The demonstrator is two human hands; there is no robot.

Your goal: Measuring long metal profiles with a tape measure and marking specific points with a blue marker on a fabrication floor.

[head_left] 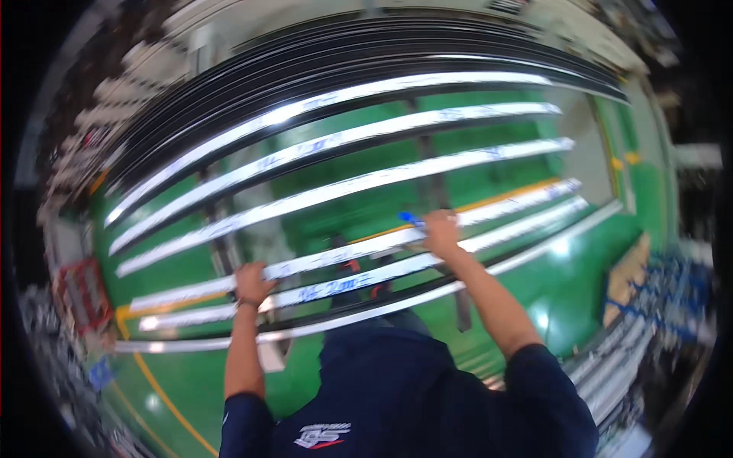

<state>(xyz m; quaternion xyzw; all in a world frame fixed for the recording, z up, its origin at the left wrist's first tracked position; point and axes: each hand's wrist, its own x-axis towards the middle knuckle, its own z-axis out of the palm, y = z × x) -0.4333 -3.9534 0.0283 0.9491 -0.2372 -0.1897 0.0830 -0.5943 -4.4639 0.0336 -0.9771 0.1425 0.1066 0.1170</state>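
Observation:
My left hand (252, 284) is closed over a long white-faced bar (313, 262), left of the middle. In my right hand (441, 231) is a slim blue marker (411, 219), pointing to the left above the same bar. Nearer to me lies a second white-faced bar (355, 281) with blue handwriting on it. Blur hides the exact grip of the fingers.
Beyond my hands several more white-faced bars (343, 185) lie roughly parallel across dark supports (435, 179). A dense row of black bars (336, 42) fills the far side. A red crate (82, 294) stands left, a blue rack (672, 294) right, on green floor.

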